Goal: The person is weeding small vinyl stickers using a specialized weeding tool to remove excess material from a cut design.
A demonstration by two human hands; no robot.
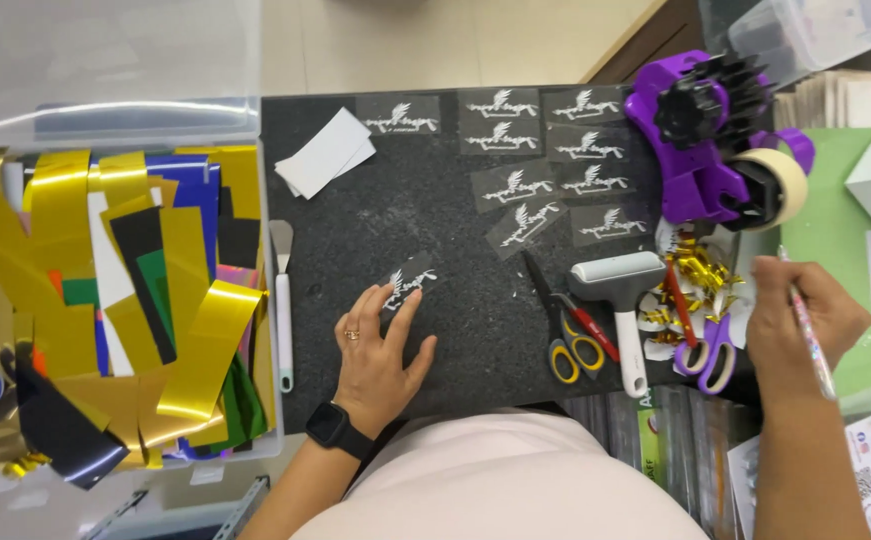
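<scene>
Left hand (380,350) lies flat, fingers spread, pinning a small clear decal (407,283) on the black mat (395,200); right hand (795,320) grips a thin pen tool (808,330).

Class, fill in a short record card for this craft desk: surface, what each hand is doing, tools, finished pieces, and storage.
Surface: black mat
Left hand: fingers flat on a small decal; ring and dark watch worn
Right hand: holds a thin pen tool
Tools: scissors, roller, spatula, purple tape dispenser
Finished pieces: nine similar decals laid at the mat's top
Other: white cards, gold scraps
Storage: clear bin of gold and coloured foil sheets, left of mat
</scene>
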